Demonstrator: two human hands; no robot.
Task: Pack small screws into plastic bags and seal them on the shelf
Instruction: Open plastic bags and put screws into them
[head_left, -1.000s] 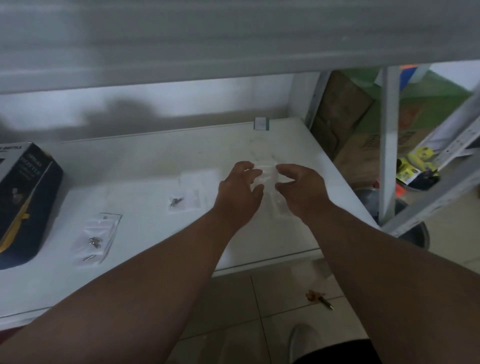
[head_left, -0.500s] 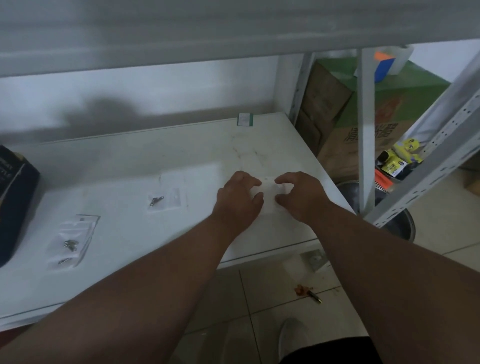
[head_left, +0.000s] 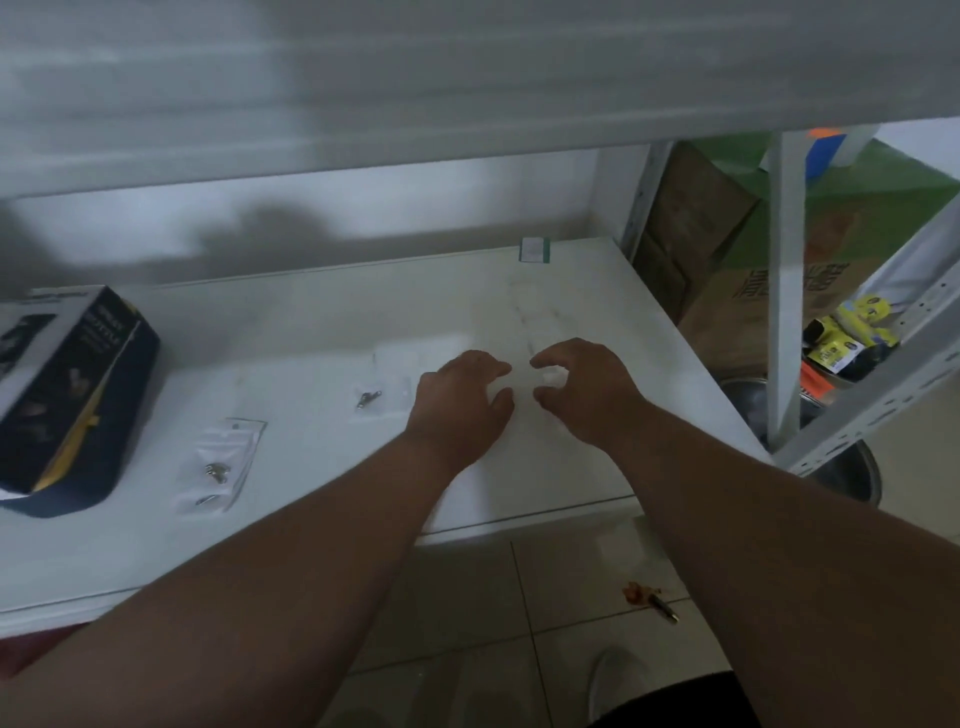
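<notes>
Hands side by side over shelf (head_left: 597, 467), left hand (head_left: 460, 402), right hand (head_left: 587, 387), fingers curled

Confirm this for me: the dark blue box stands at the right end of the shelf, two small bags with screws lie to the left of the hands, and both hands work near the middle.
One thing is wrong: the dark blue box stands at the left end of the shelf, not the right. The head view shows it. The rest holds: two small bags with screws lie left of the hands, and the left hand and right hand work near the middle.

Clear plastic bag (head_left: 221, 462), metal screws (head_left: 215, 472)
</notes>
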